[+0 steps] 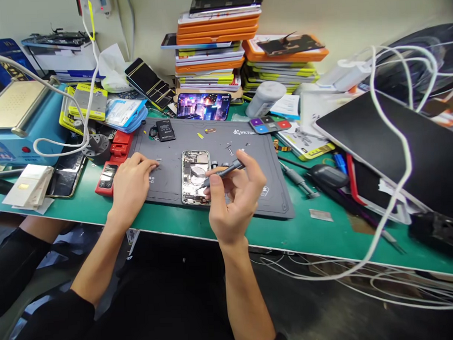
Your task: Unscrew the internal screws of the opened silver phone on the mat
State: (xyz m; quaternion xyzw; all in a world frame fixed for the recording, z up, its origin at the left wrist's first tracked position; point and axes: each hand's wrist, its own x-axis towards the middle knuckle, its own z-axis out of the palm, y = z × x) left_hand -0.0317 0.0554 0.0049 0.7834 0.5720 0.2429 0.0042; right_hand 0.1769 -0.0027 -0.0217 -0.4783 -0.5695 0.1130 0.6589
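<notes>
My right hand grips a slim grey screwdriver, its tip pointing down and left over an opened phone. The phone lies on a dark grey work mat with its boards and inner parts exposed. My left hand rests at the mat's left side, fingers bent and drawn together by a few tiny parts; what is between the fingertips, if anything, is too small to make out. Behind the phone lie a black battery and small loose metal pieces.
A lit phone leans at the back before stacked orange boxes. Left are a red tool and a blue machine. At right lie a grey pen-like tool, a black laptop-like panel and a looping white cable.
</notes>
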